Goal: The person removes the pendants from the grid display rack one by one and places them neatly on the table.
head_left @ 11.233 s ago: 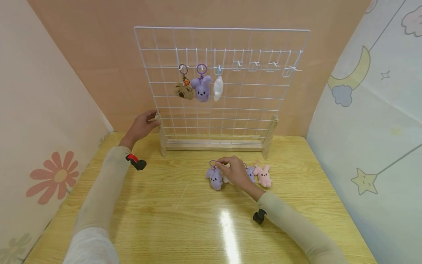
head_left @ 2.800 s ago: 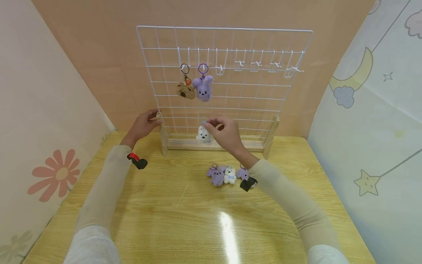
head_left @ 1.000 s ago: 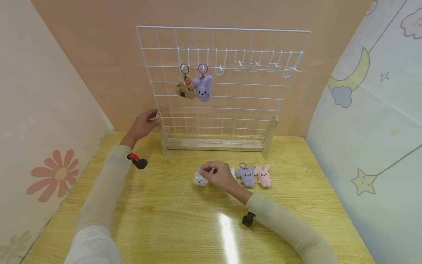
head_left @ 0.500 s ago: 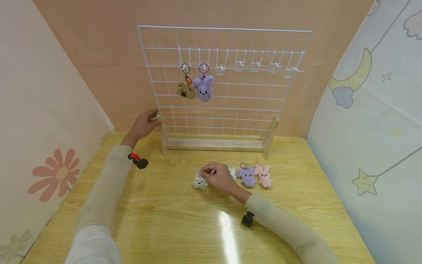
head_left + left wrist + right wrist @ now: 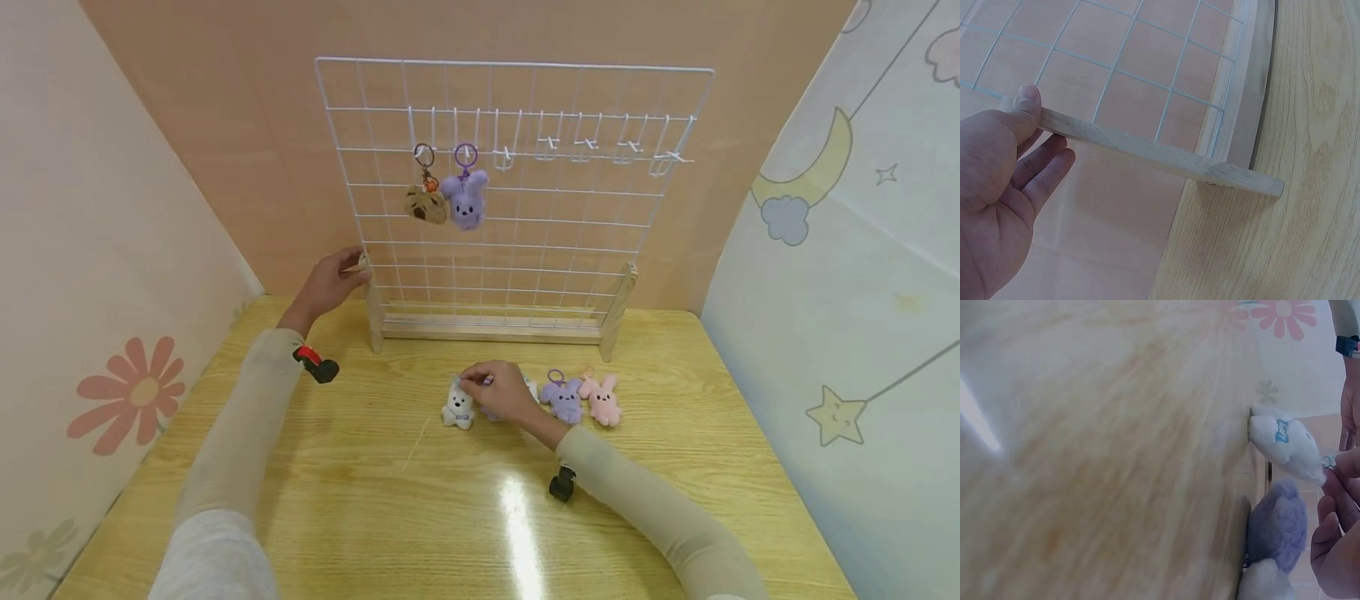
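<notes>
My right hand [image 5: 501, 392] pinches the top of a white plush dog keychain [image 5: 457, 406] at the left end of a row of plush keychains on the table. In the right wrist view, thumb and fingers hold its small clasp [image 5: 1329, 462]. Under and beside that hand, a purple plush keychain [image 5: 1277, 526] and another white plush keychain [image 5: 1265, 582] are partly hidden. My left hand [image 5: 330, 282] grips the upper end of the left wooden post [image 5: 1147, 149] of a white wire grid rack [image 5: 510, 221], thumb in front and fingers behind.
A brown plush keychain [image 5: 425, 204] and a purple bunny keychain [image 5: 467, 200] hang from the two leftmost hooks. Several bare white hooks [image 5: 548, 146] follow to the right. Another purple keychain [image 5: 566, 402] and a pink bunny keychain [image 5: 603, 402] lie right of my right hand.
The white dog keychain, earlier on the third hook, came down with my right hand to the table's row. Over the last second it straightened, face up. My left hand stayed on the post.
</notes>
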`<state>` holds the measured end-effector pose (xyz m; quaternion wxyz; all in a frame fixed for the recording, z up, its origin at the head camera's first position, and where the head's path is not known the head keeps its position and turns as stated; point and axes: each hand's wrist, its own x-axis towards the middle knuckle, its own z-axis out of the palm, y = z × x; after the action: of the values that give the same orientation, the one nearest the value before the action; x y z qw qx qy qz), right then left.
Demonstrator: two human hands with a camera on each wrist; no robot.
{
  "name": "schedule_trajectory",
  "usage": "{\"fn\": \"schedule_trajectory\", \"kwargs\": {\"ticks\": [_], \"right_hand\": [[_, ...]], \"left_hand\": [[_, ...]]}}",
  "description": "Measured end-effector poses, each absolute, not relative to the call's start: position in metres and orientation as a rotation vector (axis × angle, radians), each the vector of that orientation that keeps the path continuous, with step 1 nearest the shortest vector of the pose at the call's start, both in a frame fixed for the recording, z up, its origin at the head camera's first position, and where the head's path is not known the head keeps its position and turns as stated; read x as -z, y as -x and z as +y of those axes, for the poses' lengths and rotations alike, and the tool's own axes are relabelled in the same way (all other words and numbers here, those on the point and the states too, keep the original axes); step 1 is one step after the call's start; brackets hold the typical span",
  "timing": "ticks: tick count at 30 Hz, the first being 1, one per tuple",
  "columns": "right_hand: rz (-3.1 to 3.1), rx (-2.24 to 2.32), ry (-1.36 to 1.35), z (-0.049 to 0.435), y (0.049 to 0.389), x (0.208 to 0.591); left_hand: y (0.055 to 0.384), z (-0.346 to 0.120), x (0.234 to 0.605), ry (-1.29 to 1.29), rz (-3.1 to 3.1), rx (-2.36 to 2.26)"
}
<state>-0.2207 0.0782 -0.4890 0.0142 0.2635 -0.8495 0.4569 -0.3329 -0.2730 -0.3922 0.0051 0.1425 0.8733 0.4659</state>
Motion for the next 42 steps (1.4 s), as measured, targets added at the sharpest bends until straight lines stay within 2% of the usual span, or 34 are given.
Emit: {"fn": "schedule_trajectory", "kwargs": {"ticks": [35, 42], "right_hand": [[-2.792, -1.236, -0.776, 0.074, 0.237, 0.497], [-2.815, -1.186, -0.781, 0.075, 0.239, 0.497]], "left_hand": [[0.332, -0.271, 0.392, -0.464, 2.732, -1.476], [0.324, -0.267, 0.38, -0.446, 2.695, -1.475]]}}
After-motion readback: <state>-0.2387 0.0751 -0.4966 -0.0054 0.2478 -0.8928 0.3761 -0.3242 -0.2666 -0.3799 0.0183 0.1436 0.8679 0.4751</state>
